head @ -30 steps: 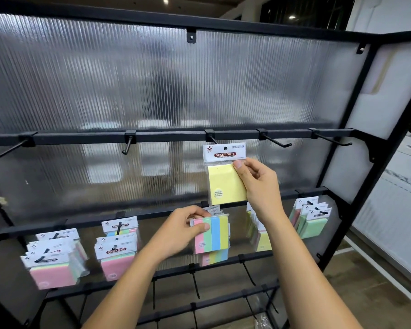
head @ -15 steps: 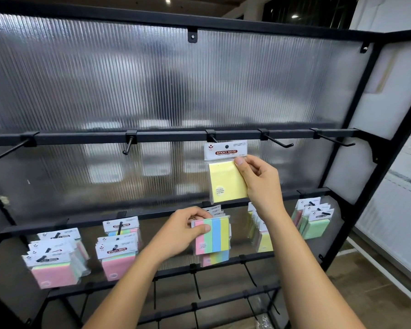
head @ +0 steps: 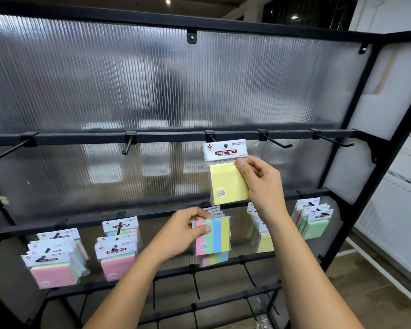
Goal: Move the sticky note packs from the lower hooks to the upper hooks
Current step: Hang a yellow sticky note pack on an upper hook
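On the third of five upper hooks (head: pixel 210 138), my right hand (head: pixel 261 184) pinches one yellow pack (head: pixel 226 181). At six o'clock from it, my left hand (head: pixel 183 233) grips one striped pack (head: pixel 217 236), among five lower bunches (head: pixel 116 248).

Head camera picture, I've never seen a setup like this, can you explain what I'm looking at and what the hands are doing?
There is no machine here. The one picture comes from a camera worn on a person's head, looking forward and down at their own bare hands. In front stands a black display rack with a ribbed translucent back panel and rows of hooks. The right hand pinches a yellow sticky note pack, its header card up at the middle upper hook; whether it hangs fully on I cannot tell. The left hand grips a striped pack at the lower row. More hang on the lower hooks: pink packs at the left, green packs at the right. The other upper hooks are bare.
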Action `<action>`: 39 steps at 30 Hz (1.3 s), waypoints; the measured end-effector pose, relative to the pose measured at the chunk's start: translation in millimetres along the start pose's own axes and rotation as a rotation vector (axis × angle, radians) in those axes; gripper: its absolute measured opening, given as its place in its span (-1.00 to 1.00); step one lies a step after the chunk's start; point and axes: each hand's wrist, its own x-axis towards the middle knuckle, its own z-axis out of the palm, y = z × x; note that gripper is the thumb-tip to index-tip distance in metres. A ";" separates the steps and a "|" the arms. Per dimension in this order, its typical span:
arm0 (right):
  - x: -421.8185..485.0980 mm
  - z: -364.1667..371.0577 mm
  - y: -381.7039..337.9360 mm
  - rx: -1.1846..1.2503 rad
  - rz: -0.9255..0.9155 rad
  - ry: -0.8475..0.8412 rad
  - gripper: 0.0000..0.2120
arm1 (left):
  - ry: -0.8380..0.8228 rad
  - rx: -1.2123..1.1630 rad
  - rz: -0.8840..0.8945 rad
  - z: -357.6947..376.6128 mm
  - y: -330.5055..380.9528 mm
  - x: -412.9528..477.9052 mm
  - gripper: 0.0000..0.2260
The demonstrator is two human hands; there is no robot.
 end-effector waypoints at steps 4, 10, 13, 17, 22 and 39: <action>-2.2 -1.5 4.4 0.004 0.006 0.000 -0.82 | -0.001 0.006 0.005 0.0 0.9 -0.7 -0.84; -0.8 -2.7 5.8 -0.007 0.000 0.011 -0.83 | 0.004 -0.009 0.017 0.5 0.6 -1.1 -0.84; 1.8 -1.2 5.7 -0.003 0.004 0.006 -0.83 | 0.005 -0.008 0.010 0.9 0.1 -1.3 -0.84; 7.9 4.4 12.0 -0.037 -0.012 -0.010 -0.72 | 0.004 -0.008 0.006 1.5 1.8 -1.5 -0.84; 20.9 14.1 20.7 -0.033 0.002 0.025 -0.70 | 0.003 0.006 0.000 0.6 2.8 -1.3 -0.84; 2.2 6.8 58.3 -0.097 0.126 -0.009 -0.85 | -0.012 -0.029 0.034 5.0 -3.4 0.1 -0.84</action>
